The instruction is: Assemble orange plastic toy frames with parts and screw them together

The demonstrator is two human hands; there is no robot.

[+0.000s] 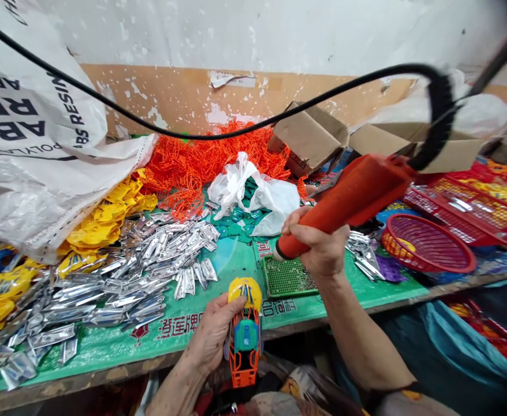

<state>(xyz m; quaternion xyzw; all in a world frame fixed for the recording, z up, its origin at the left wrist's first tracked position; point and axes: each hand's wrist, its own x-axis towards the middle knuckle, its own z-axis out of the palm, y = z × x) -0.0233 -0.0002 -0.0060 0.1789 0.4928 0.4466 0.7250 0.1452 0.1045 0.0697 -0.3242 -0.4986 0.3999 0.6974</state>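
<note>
In my left hand (212, 335) is a toy car (245, 332) with a yellow front, a teal middle piece and an orange frame; the thumb presses on its yellow part. It is held near my lap, at the table's front edge. My right hand (323, 245) is wrapped round a red-covered power screwdriver (349, 196), its tip end pointing down and left. A black cable runs from the back of this tool. Below and behind the right hand lies a green perforated tray (286, 276) with small bits in it, perhaps screws.
Silvery metal-look plates (136, 277) are heaped at left beside yellow car shells (101, 222). Orange frames (205, 159) pile up at the back, near a white plastic bag (275, 199) with teal pieces. Cardboard boxes (309, 136) and a red basket (429, 242) stand at right.
</note>
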